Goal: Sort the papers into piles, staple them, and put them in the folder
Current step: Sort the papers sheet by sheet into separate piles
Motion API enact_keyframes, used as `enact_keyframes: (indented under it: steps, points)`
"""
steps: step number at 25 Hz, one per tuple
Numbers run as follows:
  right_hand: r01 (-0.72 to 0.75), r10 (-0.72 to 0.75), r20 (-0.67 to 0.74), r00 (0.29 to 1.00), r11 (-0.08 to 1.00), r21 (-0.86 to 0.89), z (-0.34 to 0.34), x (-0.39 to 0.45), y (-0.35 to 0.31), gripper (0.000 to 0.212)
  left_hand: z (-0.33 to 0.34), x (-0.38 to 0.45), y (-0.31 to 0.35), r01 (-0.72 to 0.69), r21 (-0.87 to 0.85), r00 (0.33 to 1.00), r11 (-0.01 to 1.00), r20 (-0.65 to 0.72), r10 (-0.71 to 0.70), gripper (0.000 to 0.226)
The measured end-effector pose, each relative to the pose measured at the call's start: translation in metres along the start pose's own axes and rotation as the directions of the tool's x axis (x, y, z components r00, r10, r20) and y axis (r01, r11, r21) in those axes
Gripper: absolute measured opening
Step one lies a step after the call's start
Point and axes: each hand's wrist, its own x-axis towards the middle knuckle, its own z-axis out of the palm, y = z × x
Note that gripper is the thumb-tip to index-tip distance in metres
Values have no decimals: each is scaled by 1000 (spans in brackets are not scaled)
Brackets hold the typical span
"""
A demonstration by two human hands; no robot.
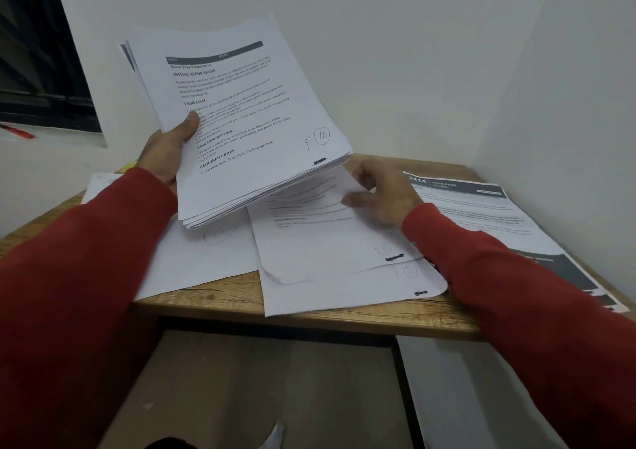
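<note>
Left grip: left hand (pixel 164 154) clamps a thick stack of papers (pixel 241 121) at its near-left edge, thumb curled over the top sheet, fingers hidden underneath.
Held stack: lifted off the table and tilted, far edge higher; printed top sheet reads "Guest Tray Preparation", with a handwritten "F" and a circled number near its lower right corner.
Right grip: right hand (pixel 382 197), below and to the right of the held stack, lies on a loose sheet (pixel 320 238) with fingers loosely bent; whether it pinches the sheet's edge or only rests there cannot be told, as the hand is blurred.
Loose sheet: directly beneath the stack's lower corner, flat on the table, its near-left corner curled; it lies on a second sheet (pixel 344 290) that overhangs the table's near edge.
Left pile: a sheet with a circled mark (pixel 203 252) lies below the left hand's stack, just beside the two-sheet pile.
Right pile: printed pages with dark header bands (pixel 488 214) lie beyond the right hand, against the right wall side of the table.
Far left: another sheet (pixel 99 183) shows behind the left forearm.
Table: wooden top (pixel 220 297) carries all the piles.
Sleeves: both forearms in red sleeves (pixel 86 259).
Containers: no folder or other holder can be made out here.
Ledge: red pen-like object (pixel 19 132) far left of the grip, on a white sill.
</note>
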Motion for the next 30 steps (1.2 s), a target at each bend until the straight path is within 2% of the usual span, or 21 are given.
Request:
enact_keyframes:
  steps: [3,7,10,13,16,19,22,24,25,27,29,30]
  points:
    - [-99,127,-131,983,975,202,-20,1,1,30,-1,1,0,-4,-5,1000,1000,-14,4,36]
    - [-248,402,-167,900,789,562,-46,2,19,62,-2,2,-2,17,22,1000,1000,-7,-17,34]
    - [-231,509,-176,843,637,736,-62,4,28,83,-2,1,-2,32,37,999,999,-3,-32,29]
    - [-152,583,-227,780,529,835,-71,3,33,84,-1,0,-3,35,43,999,998,-6,-35,27]
    - [-161,612,-314,726,594,788,-76,5,41,63,-1,-1,-4,41,54,999,998,-11,-40,27]
    - [-242,561,-445,698,770,590,-76,5,45,32,-2,0,-4,41,59,999,997,-5,-41,27]
    - [-298,470,-645,602,882,366,-79,2,40,21,-2,1,-5,41,65,999,997,0,-41,26]
    - [-245,464,-679,568,884,399,-83,0,39,17,-2,1,-6,41,67,999,997,4,-41,27]
    - [-175,471,-670,574,870,462,-85,3,42,22,-2,1,-5,36,68,999,997,2,-37,27]
    - [7,501,-607,617,768,641,-88,5,36,32,-6,2,0,26,68,1000,997,14,-27,33]
    - [49,457,-483,747,686,726,-86,4,20,34,-10,1,6,32,52,999,998,42,-34,44]
    - [-15,408,-392,824,707,707,-84,3,12,39,-10,1,8,35,24,997,999,62,-37,44]
